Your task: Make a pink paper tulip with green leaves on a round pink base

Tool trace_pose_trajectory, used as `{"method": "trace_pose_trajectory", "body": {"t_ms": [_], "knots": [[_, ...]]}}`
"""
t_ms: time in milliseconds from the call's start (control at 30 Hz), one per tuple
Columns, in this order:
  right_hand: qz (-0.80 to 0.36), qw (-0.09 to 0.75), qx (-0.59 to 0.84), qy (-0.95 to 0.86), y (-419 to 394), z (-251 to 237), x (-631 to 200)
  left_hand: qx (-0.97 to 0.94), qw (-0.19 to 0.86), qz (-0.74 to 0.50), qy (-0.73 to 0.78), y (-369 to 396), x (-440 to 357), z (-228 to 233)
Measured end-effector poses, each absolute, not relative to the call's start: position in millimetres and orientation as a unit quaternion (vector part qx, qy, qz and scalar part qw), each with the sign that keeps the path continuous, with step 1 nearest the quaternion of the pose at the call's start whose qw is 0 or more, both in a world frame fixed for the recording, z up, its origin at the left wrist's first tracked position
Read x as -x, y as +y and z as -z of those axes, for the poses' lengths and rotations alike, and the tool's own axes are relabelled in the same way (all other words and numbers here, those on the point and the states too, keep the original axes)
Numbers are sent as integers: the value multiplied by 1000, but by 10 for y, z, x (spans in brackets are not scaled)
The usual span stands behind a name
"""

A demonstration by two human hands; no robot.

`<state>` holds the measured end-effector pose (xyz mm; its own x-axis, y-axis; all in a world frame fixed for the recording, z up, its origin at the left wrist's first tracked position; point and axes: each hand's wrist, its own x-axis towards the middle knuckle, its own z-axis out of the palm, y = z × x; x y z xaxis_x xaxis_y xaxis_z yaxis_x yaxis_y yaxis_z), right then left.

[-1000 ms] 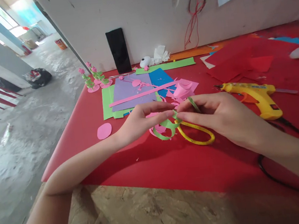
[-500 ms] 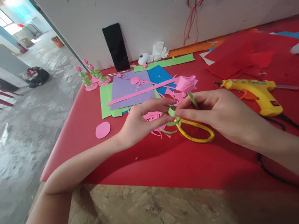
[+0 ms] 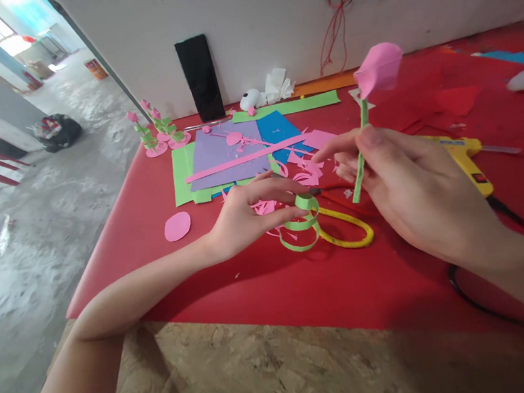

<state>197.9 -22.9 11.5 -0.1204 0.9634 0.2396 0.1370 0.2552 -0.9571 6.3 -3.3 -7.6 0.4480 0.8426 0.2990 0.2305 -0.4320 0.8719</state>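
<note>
My right hand [image 3: 412, 185] pinches the green stem of a pink paper flower [image 3: 377, 70], holding it upright above the red table [image 3: 253, 286]. My left hand [image 3: 249, 213] hovers low beside a curled green paper strip [image 3: 303, 226]; its fingertips touch or nearly touch the curl. Scissors with yellow handles [image 3: 346, 228] lie just behind the strip. Pink paper scraps [image 3: 304, 173] are scattered between the hands.
Purple, green and blue paper sheets [image 3: 229, 156] with a pink strip lie behind. Several finished paper flowers [image 3: 155, 133] stand at the far left. A yellow glue gun [image 3: 468, 157] with a black cord lies right. A pink oval [image 3: 177, 226] lies left. A black phone [image 3: 200, 77] leans on the wall.
My right hand has lifted the pink flower by its stem up from the table. The green strip has come free of it and lies curled by my left fingers.
</note>
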Motion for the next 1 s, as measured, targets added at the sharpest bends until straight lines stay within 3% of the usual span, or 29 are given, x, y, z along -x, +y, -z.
{"method": "trace_pose_trajectory", "body": {"t_ms": [567, 733, 1000], "knots": [[-351, 461, 475, -662, -299, -166, -1948, -752, 418, -377, 343, -87, -81, 121], [-407, 411, 457, -676, -260, -174, -1913, -742, 428, -389, 339, -100, -95, 98], [-462, 419, 431, -652, -245, -127, -1873, -693, 476, -413, 351, -126, -122, 79]]}}
